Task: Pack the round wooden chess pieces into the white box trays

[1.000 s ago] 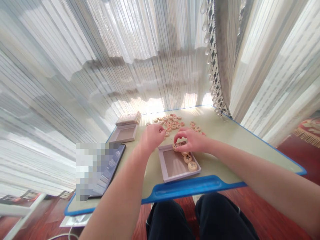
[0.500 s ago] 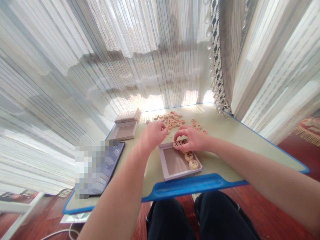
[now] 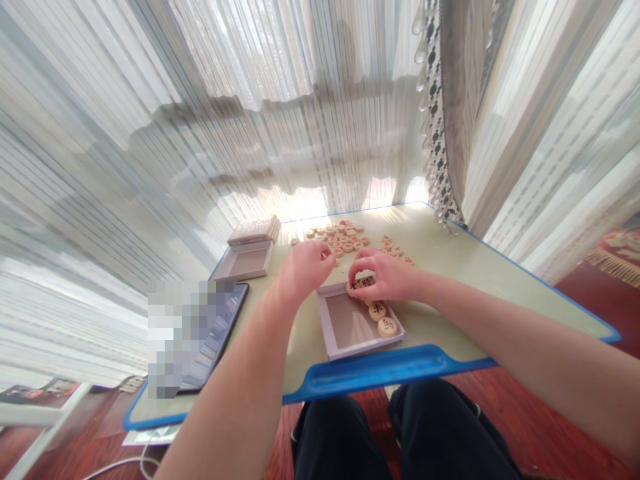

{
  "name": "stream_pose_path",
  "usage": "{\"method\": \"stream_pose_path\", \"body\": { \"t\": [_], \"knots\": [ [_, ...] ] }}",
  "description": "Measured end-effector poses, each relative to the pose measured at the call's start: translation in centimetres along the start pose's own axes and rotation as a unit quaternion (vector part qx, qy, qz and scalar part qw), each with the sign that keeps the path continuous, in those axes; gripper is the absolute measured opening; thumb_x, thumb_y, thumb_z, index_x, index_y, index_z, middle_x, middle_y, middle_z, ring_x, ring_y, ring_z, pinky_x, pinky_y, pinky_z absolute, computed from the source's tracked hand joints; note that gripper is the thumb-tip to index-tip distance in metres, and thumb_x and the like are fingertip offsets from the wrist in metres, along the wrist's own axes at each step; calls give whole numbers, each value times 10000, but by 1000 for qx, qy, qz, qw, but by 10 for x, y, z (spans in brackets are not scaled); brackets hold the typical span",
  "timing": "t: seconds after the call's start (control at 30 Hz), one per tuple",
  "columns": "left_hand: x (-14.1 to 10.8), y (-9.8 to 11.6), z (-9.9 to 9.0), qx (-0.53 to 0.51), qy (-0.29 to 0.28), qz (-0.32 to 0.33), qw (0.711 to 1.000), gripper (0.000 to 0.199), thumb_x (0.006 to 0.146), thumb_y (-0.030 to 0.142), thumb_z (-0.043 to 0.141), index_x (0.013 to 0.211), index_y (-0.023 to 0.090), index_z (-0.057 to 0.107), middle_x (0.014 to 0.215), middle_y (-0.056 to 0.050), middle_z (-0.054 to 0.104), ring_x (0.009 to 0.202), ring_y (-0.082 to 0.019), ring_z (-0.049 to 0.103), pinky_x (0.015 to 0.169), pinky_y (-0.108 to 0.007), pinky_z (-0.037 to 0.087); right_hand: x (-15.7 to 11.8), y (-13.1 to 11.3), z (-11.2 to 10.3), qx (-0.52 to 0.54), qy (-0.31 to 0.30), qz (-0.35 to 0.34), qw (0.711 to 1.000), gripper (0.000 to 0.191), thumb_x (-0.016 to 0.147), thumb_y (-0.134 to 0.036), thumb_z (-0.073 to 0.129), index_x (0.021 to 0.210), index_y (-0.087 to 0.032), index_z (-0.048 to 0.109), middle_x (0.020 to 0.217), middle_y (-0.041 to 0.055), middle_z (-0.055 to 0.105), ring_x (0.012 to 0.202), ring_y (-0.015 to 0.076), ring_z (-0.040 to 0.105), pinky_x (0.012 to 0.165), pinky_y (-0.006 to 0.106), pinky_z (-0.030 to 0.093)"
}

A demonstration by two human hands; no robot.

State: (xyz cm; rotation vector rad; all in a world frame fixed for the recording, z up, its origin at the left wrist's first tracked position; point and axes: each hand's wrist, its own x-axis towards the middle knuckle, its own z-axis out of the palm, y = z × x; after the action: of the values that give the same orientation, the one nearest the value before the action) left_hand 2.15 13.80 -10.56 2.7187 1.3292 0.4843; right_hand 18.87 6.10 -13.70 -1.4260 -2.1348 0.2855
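My right hand (image 3: 383, 277) is closed on a round wooden piece (image 3: 353, 289) with a black character, at the far edge of a shallow white box (image 3: 327, 323). Other pieces lie along the box's right side, among them one (image 3: 377, 311) and, nearest me, another (image 3: 387, 327). Some are partly hidden by my fingers. Just beyond the box's far left corner, my left hand (image 3: 309, 267) has its fingers curled together at a light wooden piece, mostly hidden. Past both hands lies a loose group of wooden pieces (image 3: 347, 247) with red and black characters.
The pale green table (image 3: 450, 267) has a blue rim and a blue tray (image 3: 377, 370) at its near edge. A tablet (image 3: 215, 340) lies left of my left forearm. Behind it are a second shallow box (image 3: 245, 261) and a stacked pack (image 3: 253, 230). Curtains hang beyond.
My right fingers have shifted slightly over the piece at the box's far edge. My left hand has barely moved. The view has tilted a little.
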Motion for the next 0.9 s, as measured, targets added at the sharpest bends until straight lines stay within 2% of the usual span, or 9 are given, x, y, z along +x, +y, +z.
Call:
{"method": "stream_pose_path", "body": {
  "t": [0.2,0.3,0.53,0.63,0.73,0.8,0.9],
  "knots": [
    [-1,-1,-2,14,21,-43,999,259,721,253,443,776,196,689,764,-32,689,715,-157,597,600,-219,407,0,0,0,-2,-1,-16,1000,110,688,-286,663,758,-202,674,837,33,556,894,195,545,836,303,410],
    [-1,-3,-5,24,35,-74,996,254,724,252,437,743,197,684,735,-38,684,682,-160,596,581,-228,398,0,0,1,1,3,-23,1000,103,689,-278,664,752,-198,674,844,35,557,896,193,542,836,300,404],
    [0,-9,-5,48,64,-89,993,277,745,270,416,750,203,684,734,-57,683,713,-179,607,630,-242,415,0,3,0,19,38,-25,999,103,696,-288,653,728,-190,655,828,29,553,870,180,530,817,301,402],
    [2,-13,-2,54,49,-97,993,281,743,261,410,751,204,685,750,-63,686,747,-193,615,654,-250,431,4,10,-1,2,110,3,994,115,753,-272,578,756,-190,658,835,38,559,865,181,525,825,317,404],
    [6,-21,4,51,26,-92,994,287,737,258,420,808,213,695,877,-67,690,845,-206,613,723,-257,450,8,25,-1,-63,182,54,980,190,792,-277,517,838,-196,682,917,66,578,934,213,497,894,352,380],
    [9,-27,10,47,19,-79,996,299,736,264,430,857,214,699,1014,-73,667,950,-218,590,791,-259,448,10,37,-2,-110,185,95,972,261,801,-299,503,963,-195,679,1032,86,581,1007,247,468,938,383,354],
    [13,-34,16,25,8,-90,996,362,738,252,428,1004,194,668,1129,-88,626,1034,-229,563,854,-269,435,11,51,-1,-152,140,143,968,374,815,-343,490,1126,-183,621,1216,109,537,1120,292,419,979,424,319]
  ]
}}
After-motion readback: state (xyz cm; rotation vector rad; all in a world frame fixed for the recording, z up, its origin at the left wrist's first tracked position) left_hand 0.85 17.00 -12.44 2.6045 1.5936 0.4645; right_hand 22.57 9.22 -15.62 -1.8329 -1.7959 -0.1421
